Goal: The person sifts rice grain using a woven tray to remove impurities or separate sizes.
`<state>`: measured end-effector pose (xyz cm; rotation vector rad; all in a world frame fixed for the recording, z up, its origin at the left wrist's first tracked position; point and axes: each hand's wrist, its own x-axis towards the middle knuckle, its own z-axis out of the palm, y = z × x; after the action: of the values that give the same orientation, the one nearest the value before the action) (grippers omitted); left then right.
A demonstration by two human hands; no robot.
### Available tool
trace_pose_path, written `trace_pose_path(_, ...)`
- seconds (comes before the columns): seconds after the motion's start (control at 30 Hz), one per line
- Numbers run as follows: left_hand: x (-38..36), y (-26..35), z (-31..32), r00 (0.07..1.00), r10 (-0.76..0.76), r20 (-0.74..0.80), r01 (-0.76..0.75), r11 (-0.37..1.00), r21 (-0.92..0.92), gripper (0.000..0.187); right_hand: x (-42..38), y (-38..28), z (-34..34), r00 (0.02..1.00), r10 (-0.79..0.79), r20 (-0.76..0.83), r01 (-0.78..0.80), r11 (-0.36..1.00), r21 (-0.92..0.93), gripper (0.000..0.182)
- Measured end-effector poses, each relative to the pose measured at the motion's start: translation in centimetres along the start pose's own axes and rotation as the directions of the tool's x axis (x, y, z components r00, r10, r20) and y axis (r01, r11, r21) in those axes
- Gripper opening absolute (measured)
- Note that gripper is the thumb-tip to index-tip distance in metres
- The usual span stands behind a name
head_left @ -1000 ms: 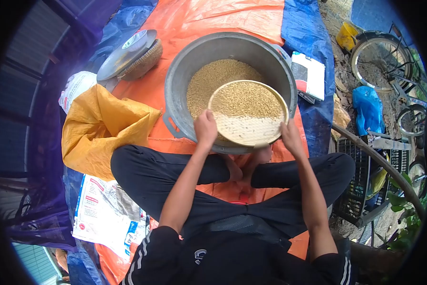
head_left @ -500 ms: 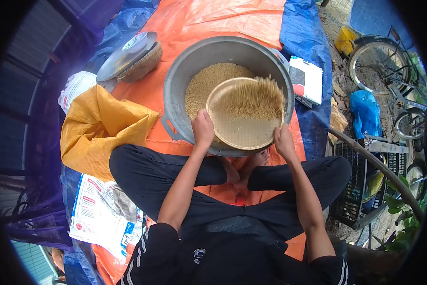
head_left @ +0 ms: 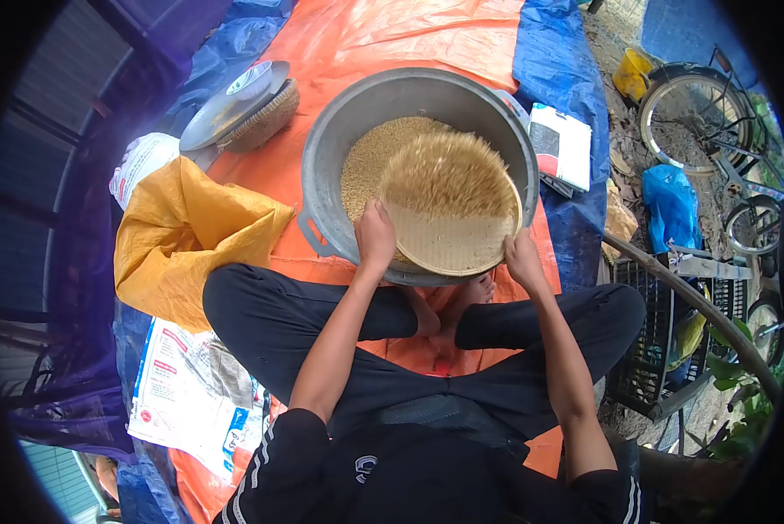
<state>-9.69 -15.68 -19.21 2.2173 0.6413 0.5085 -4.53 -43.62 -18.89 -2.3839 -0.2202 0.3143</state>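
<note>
My left hand [head_left: 375, 236] is closed on the left rim of a round woven tray [head_left: 453, 243]. The tray's lower right rim is gripped by my right hand [head_left: 523, 257]. Grain [head_left: 449, 170], blurred by motion, covers the upper part of the tray, while its lower part shows bare weave. Beneath and around the tray is a big grey metal basin [head_left: 331, 131] with more grain [head_left: 366, 166] lying inside it. The tray hides part of the basin's inside. My crossed legs are just below the basin.
An orange sack [head_left: 191, 236] lies left of the basin, with a metal lid [head_left: 209, 113] and basket [head_left: 265, 118] above it. White packets [head_left: 562, 144] lie right. Farther right are a wooden pole [head_left: 671, 284], a black crate [head_left: 645, 384] and a bicycle [head_left: 698, 122].
The moving grain has shifted left and spread across the tray's upper part. Both hands still hold the rim in nearly the same place.
</note>
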Motion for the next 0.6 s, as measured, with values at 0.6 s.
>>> trace_pose_path(0.6, 0.1, 0.0, -0.2, 1.0, 0.003, 0.006, -0.003, 1.0, -0.03, 0.03, 0.0, -0.7, -0.3, 0.999, -0.002, -0.038, 0.001, 1.0, -0.002, 0.03)
